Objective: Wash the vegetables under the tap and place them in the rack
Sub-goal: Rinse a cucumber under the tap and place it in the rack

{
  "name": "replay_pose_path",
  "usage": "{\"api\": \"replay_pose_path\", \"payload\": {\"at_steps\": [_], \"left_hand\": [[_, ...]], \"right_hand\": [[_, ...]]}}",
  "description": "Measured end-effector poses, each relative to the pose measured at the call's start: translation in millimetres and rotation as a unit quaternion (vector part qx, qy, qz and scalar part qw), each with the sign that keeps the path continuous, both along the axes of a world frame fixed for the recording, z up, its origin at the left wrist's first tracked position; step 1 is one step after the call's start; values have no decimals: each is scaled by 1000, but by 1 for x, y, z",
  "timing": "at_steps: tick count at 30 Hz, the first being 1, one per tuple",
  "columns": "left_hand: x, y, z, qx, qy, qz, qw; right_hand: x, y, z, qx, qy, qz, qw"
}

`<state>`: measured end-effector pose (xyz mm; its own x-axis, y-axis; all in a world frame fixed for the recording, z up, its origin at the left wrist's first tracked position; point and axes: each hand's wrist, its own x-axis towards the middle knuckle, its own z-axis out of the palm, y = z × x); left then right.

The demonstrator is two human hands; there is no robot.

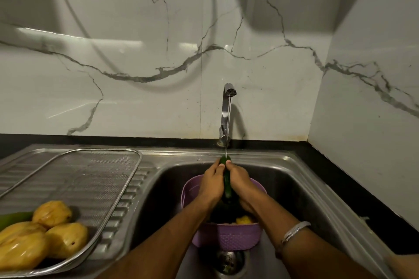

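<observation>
Rinsing long dark-green cucumber (227, 184) under chrome tap (227, 106), gripped by left hand (212, 182) and right hand (239, 182).
Risk: wet skin slipping, dropping into purple plastic colander (226, 236) at 6 o'clock.

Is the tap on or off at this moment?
On. A thin stream of water runs from the spout of the tap down onto the green vegetable, which the left hand and right hand grip.

Right under your hands the purple basket (223, 236) fills the middle of the sink (292, 179), so room is tight there; bare basin lies to either side. Just beyond your fingertips the tap (225, 115) and its stream block the way. Off to your left, the rack (90, 174) has open mesh beyond the yellow vegetables (45, 233).
</observation>
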<state>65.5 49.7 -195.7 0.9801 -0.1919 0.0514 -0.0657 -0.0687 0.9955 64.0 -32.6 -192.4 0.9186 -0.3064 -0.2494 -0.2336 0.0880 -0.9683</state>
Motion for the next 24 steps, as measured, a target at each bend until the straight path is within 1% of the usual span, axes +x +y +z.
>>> {"api": "replay_pose_path", "payload": {"at_steps": [3, 7, 9, 11, 13, 15, 17, 19, 21, 24], "left_hand": [[2, 6, 0, 11, -23, 17, 1000], [16, 6, 1, 2, -9, 43, 999], [15, 3, 3, -10, 15, 34, 999], [6, 1, 6, -20, 35, 6, 999], [1, 1, 6, -15, 34, -15, 999], [1, 3, 6, -18, 28, -10, 999], [4, 6, 7, -20, 17, 13, 1000], [8, 9, 6, -27, 27, 32, 999], [9, 9, 5, -39, 48, 22, 998], [7, 6, 5, -86, 99, -17, 991]], "right_hand": [[2, 9, -2, -23, -8, 6, 1000], [-1, 22, -10, -79, -21, 22, 996], [0, 17, -6, -74, -30, 6, 997], [4, 7, -3, -38, -25, -17, 999], [8, -2, -3, 3, -9, -31, 999], [9, -2, -2, 14, -11, -26, 1000], [9, 7, -3, 0, -27, -16, 999], [11, 18, -9, -47, -40, 4, 998], [13, 23, -15, -73, -52, 5, 996], [10, 17, -8, -33, -80, -34, 996]]}}
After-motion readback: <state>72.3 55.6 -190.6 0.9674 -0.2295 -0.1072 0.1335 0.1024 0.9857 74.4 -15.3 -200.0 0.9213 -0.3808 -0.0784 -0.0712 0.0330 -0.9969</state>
